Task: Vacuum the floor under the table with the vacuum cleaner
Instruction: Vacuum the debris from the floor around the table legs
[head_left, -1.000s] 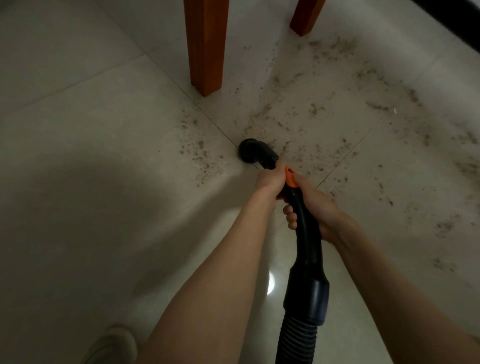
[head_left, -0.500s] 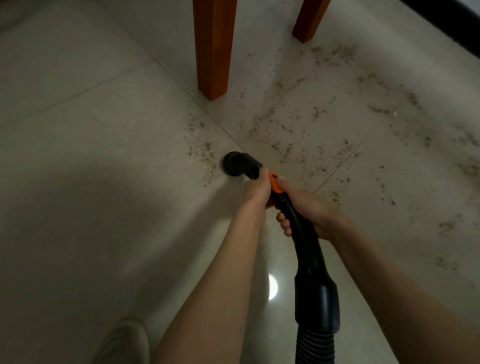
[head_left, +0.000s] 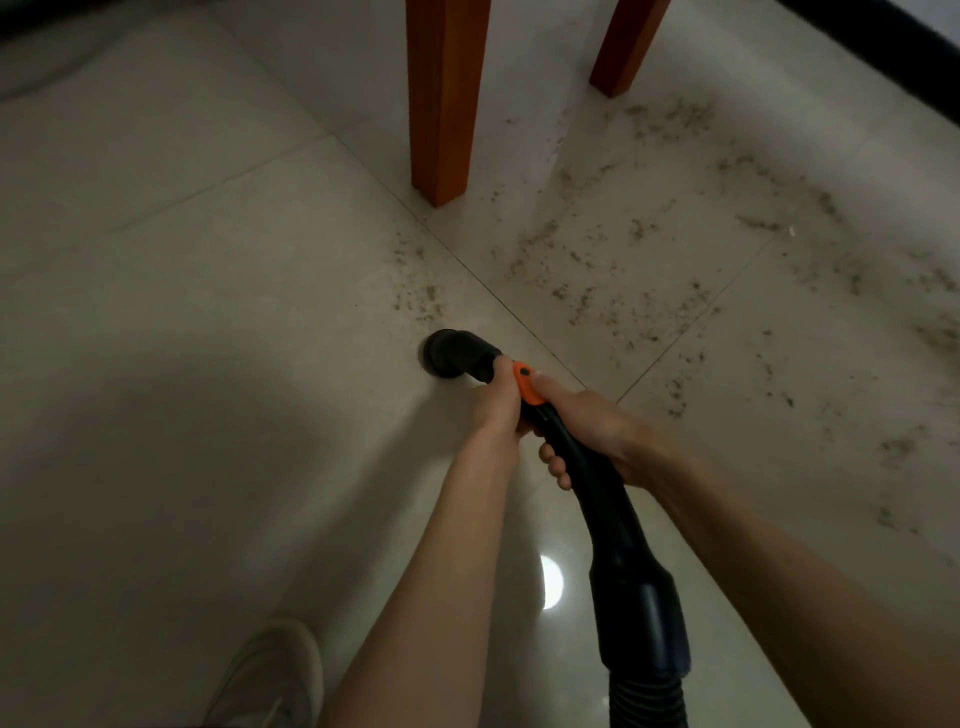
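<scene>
The black vacuum hose handle (head_left: 592, 483) has an orange switch (head_left: 525, 383) and ends in a round black nozzle (head_left: 449, 354) that points down at the pale tiled floor (head_left: 208, 322). My left hand (head_left: 496, 405) grips the handle just behind the nozzle. My right hand (head_left: 587, 428) wraps round it further back, thumb lying by the orange switch. Dark crumbs of dirt (head_left: 597, 291) lie scattered across the tiles beyond and to the right of the nozzle, under the table. A small patch of dirt (head_left: 418, 301) sits just above the nozzle.
Two orange-brown wooden table legs stand ahead: a near leg (head_left: 444, 98) and a far leg (head_left: 623, 47). The ribbed hose (head_left: 649, 696) runs off the bottom edge. My light shoe (head_left: 270, 675) shows at the bottom left. A dark baseboard (head_left: 883, 57) crosses the top right.
The nozzle has slid to the left and toward me along the tile, away from the grout line, and dirt left of that line has thinned. Both hands kept their grip.
</scene>
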